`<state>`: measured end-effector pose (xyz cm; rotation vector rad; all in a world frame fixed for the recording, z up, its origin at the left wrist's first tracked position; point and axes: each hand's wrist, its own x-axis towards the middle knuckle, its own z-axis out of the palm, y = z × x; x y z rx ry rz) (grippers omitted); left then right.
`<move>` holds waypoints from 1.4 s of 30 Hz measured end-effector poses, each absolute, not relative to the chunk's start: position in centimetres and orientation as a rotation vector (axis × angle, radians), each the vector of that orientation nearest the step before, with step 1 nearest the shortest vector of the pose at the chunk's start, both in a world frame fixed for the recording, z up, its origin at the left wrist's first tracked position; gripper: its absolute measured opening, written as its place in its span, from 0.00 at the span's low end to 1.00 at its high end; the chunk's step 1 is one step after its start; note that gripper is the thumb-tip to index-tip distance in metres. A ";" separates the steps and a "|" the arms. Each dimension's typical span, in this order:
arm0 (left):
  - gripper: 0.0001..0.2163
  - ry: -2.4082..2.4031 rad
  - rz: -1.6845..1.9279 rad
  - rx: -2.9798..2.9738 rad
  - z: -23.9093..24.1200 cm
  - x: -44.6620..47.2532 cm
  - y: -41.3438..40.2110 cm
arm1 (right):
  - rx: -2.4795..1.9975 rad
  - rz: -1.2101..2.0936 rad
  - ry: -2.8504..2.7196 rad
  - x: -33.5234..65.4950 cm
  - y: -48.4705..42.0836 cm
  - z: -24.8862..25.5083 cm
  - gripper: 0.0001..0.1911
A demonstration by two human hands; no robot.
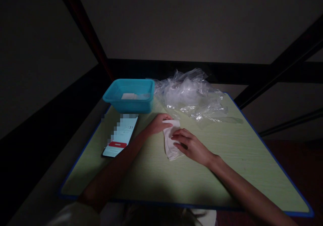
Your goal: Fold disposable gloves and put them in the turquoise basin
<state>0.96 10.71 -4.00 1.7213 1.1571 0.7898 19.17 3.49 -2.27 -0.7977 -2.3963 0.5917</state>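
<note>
A small white folded cloth [169, 148] lies on the green table [239, 158] in front of me. My left hand [158, 123] grips its far top corner with curled fingers. My right hand [192, 146] rests on the cloth's right side, fingers bent and pinching its edge. Both forearms reach in from the bottom of the view.
A teal plastic tub [130, 95] with something white inside stands at the table's far left. A heap of clear plastic wrap [191, 96] lies at the back. A phone [121, 137] with a lit screen lies left of my hands. The table has a blue rim.
</note>
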 end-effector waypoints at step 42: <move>0.06 1.251 0.912 2.256 -0.5 2.1 3.5 | -0.514 0.087 -2.625 21.0 -1.6 -2.1 0.16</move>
